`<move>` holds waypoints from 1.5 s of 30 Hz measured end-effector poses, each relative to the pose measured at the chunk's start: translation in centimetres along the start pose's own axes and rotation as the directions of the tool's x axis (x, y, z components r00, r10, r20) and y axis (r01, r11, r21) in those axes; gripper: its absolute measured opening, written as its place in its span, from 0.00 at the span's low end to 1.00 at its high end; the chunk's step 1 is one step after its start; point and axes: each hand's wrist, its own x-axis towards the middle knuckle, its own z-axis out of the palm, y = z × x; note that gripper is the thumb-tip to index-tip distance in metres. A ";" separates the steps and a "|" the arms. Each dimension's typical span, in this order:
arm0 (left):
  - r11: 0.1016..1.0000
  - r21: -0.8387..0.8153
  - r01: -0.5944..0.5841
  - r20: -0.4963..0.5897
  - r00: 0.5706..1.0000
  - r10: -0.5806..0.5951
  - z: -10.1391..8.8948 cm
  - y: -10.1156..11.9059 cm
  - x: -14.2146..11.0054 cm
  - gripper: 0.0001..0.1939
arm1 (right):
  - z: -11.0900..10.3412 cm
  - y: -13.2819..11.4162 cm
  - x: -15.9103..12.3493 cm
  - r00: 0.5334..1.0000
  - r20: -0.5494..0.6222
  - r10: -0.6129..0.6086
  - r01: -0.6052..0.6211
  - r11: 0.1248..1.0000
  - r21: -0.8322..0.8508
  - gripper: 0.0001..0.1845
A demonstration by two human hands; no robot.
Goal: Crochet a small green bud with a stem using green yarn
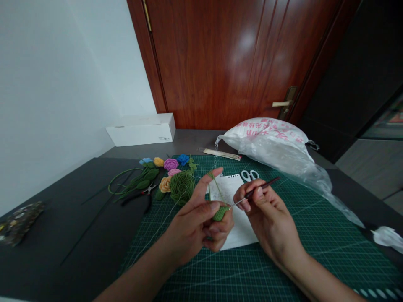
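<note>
My left hand pinches a small green crocheted piece, with pale green yarn running up over the raised index finger. My right hand grips a crochet hook with a dark handle, and its thin metal tip points at the crocheted piece, very close to it. Under both hands lies a white paper sheet on a green cutting mat. Left of my hands sits a green crocheted mass. Several crocheted flowers lie beyond it.
Silver-handled scissors lie at the paper's far edge, and a wooden ruler lies beyond the mat. Pliers and green wire stems rest on the dark table. A plastic bag lies far right; a white box stands behind.
</note>
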 end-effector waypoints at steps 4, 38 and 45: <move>1.000 0.013 -0.025 -0.080 0.996 0.026 0.2 -0.2 0.0 0.39 | 0.1 -0.4 0.0 0.991 -0.020 0.133 -0.130 0.986 0.103 0.10; 0.988 0.150 -0.042 -0.140 0.988 0.063 -0.7 -1.4 1.0 0.51 | 0.6 0.7 -0.2 0.999 0.000 0.035 -0.035 0.990 -0.139 0.10; 0.985 0.161 -0.059 -0.155 0.984 0.084 -2.1 -1.4 1.2 0.61 | 0.2 0.8 0.0 0.995 0.030 0.098 -0.096 0.994 -0.044 0.11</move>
